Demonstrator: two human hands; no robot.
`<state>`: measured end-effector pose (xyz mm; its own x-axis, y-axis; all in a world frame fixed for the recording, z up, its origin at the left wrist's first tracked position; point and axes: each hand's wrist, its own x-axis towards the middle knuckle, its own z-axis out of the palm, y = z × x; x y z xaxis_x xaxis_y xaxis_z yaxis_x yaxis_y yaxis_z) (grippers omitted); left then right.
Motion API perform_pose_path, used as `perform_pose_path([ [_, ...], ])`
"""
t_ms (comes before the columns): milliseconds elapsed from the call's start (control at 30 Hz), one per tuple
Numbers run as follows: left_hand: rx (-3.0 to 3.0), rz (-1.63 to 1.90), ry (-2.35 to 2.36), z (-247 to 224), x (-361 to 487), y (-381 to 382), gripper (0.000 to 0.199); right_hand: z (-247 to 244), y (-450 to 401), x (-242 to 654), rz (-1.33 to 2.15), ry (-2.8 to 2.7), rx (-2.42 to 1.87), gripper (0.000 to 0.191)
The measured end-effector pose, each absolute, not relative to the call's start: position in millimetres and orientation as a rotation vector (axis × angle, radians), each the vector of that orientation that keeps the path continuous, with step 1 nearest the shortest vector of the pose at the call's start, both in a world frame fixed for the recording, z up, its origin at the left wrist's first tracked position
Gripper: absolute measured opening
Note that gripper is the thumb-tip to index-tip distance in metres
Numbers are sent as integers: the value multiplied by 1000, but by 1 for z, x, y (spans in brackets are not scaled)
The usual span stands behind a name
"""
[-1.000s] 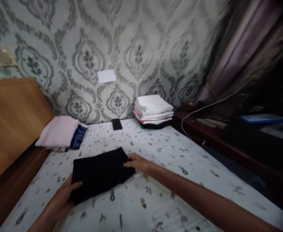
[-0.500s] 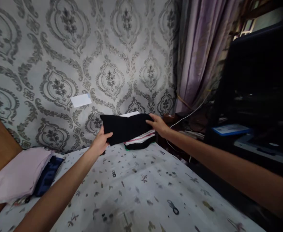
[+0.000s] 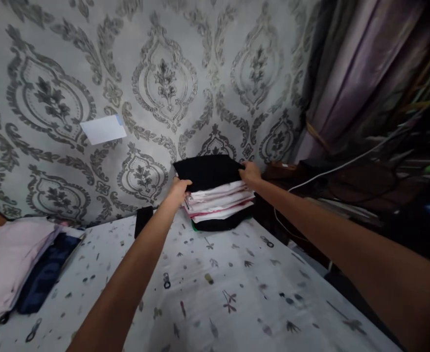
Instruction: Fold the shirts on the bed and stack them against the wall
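Observation:
A folded black cloth (image 3: 209,172) lies on top of a stack of folded clothes (image 3: 220,203), white and pink with a black one at the bottom. My left hand (image 3: 180,189) grips its left edge, thumb on top. At its right edge my right hand (image 3: 250,173) holds the corner, with the fingertips partly hidden. The stack rests on the patterned white sheet (image 3: 207,293) against the wall. A small black item (image 3: 143,220) lies left of the stack, partly behind my left forearm.
Folded pink cloth (image 3: 12,264) and dark blue cloth (image 3: 48,274) lie at the left. A white card (image 3: 103,129) is on the patterned wall. To the right are a purple curtain (image 3: 354,63), a white cable (image 3: 332,171) and dark clutter beyond the bed's edge.
Both hands have brought the black cloth down onto the stack, where it was held up in front of it before. The view has shifted closer, and the small black item now shows more.

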<state>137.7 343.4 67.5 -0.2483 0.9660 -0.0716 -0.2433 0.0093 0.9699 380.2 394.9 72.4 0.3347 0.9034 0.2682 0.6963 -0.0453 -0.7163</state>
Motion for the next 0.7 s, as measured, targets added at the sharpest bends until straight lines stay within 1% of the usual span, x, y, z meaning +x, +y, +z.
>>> perform_pose_path([
  [100,852,1471,1206,70,135,339,35,82,385,375,238,-1446,-1845,33],
  [200,850,1471,1141,81,137,324,32,97,371,349,92,-1534,-1776,40],
  [267,849,1471,1083,86,138,311,26,100,365,322,-5,-1720,-1623,44],
  [367,827,1485,1026,82,133,282,19,87,367,288,-28,-2028,-1493,52],
  [467,764,1466,1050,60,119,238,22,67,376,276,2,-2123,-1568,58],
  [567,725,1352,1156,29,104,175,23,55,384,280,-44,-2128,-1562,60],
  [633,835,1242,1174,16,99,126,21,56,387,283,-52,-2136,-1558,59],
  [700,1020,1094,1037,12,100,75,19,61,387,283,-43,-2145,-1570,57],
])
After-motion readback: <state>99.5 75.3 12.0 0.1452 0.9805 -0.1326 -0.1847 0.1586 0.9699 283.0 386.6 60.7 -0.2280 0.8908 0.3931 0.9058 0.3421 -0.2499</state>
